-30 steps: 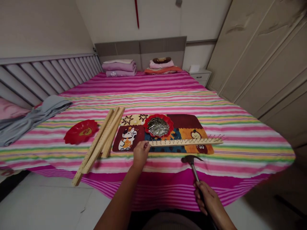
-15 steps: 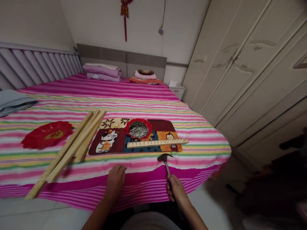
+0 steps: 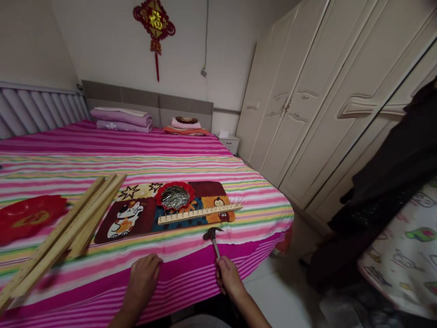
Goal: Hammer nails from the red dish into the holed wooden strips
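My right hand (image 3: pixel 228 278) is closed round the handle of a small hammer (image 3: pixel 213 237), whose head rests at the near edge of the striped bed (image 3: pixel 205 159). My left hand (image 3: pixel 143 280) lies on the bed's front edge with its fingers curled, holding nothing. Beyond the hammer, a wooden strip (image 3: pixel 200 212) studded with a row of nails lies across a patterned mat (image 3: pixel 112 221). A red dish (image 3: pixel 175 196) full of loose nails sits just behind the strip.
Several long wooden strips (image 3: pixel 64 232) lie diagonally at the left, beside an empty red dish (image 3: pixel 27 217). Folded bedding (image 3: pixel 121 119) is at the headboard. Wardrobe doors (image 3: pixel 307 105) stand on the right, with dark clothing (image 3: pixel 392 182) hanging nearer.
My left hand let go of the nailed strip and drew back to the bed's edge. The view swung to the right, bringing the wardrobe and dark clothing into sight.
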Tool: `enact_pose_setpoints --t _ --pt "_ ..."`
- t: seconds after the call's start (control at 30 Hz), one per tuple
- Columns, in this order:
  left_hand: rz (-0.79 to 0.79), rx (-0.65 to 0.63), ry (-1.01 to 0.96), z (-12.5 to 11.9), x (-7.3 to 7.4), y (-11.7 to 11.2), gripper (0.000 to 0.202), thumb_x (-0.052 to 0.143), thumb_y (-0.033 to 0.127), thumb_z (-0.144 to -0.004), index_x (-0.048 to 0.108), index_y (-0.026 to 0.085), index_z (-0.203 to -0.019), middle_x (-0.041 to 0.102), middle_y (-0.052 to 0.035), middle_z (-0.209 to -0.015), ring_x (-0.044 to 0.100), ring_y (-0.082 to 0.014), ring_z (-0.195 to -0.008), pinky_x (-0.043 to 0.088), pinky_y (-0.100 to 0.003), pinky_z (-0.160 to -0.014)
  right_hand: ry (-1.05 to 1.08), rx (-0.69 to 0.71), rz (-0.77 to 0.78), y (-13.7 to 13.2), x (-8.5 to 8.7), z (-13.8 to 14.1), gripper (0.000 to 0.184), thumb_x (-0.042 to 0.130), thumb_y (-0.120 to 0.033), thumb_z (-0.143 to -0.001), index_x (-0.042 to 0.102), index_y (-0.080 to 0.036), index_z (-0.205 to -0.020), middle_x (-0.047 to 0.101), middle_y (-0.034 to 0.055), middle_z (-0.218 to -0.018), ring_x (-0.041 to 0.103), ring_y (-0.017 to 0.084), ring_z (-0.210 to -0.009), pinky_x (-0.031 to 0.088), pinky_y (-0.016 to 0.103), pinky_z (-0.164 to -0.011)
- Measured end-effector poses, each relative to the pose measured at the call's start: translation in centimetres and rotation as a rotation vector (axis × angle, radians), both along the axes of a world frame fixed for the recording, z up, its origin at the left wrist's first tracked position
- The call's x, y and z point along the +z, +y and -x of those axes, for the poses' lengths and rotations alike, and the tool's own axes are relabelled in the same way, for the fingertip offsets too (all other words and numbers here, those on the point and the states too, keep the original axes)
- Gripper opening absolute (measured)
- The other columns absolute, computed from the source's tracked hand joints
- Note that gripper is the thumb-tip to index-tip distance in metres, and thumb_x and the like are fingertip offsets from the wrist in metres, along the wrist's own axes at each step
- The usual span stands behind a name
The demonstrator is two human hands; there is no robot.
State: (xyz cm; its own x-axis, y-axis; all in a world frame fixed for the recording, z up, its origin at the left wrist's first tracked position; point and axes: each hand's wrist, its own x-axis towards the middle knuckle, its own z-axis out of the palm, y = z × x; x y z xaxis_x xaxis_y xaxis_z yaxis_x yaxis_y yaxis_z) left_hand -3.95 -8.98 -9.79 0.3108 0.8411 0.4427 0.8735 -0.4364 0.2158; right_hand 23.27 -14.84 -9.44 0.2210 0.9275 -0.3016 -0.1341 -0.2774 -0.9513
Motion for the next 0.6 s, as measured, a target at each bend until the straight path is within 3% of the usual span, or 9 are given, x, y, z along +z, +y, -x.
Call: enact_pose_setpoints --t 0.2,0.43,0.53,0.6 --pt "-0.032 0.002 0.031 -0.2 -0.3 0.9 0.025 0.044 0.022 -0.083 0.068 0.022 -0.082 0.07 -0.0044 -0.092 0.063 -0.0199 -0.083 0.041 -0.033 -0.075 0.012 0.004 0.001 0.0 -0.2 0.0 0.03 0.05 -0.051 -0.076 0.038 -0.024 -0.07 0.042 -0.01 -0.046 0.029 0.006 -0.027 0.018 0.019 -0.026" --pt "0.012 0.007 -0.072 -0.6 0.0 0.5 0.026 0.042 0.022 -0.079 0.068 0.022 -0.077 0.07 -0.0033 -0.085 0.064 -0.0188 -0.079 0.045 -0.032 -0.072 0.019 0.011 -0.003 -0.1 0.1 -0.2 0.028 0.048 -0.051 -0.076 0.04 -0.024 -0.071 0.044 -0.0099 -0.048 0.029 0.005 -0.027 0.018 0.019 -0.025" --pt "0.139 0.015 -0.217 -1.4 1.2 0.1 0.024 0.045 0.028 -0.077 0.068 0.022 -0.073 0.07 -0.0035 -0.081 0.065 -0.0196 -0.077 0.049 -0.031 -0.07 0.032 0.008 -0.007 -0.1 0.1 -0.2 0.03 0.049 -0.052 -0.076 0.04 -0.024 -0.071 0.043 -0.0102 -0.047 0.03 0.006 -0.027 0.018 0.019 -0.026" --pt "0.295 0.018 -0.397 -2.5 3.5 -0.2 0.024 0.048 0.035 -0.075 0.068 0.023 -0.076 0.071 -0.0028 -0.082 0.066 -0.0196 -0.078 0.052 -0.03 -0.071 0.038 0.007 -0.008 -0.1 0.1 -0.2 0.03 0.05 -0.052 -0.076 0.039 -0.024 -0.07 0.043 -0.0101 -0.046 0.031 0.006 -0.027 0.018 0.019 -0.027"
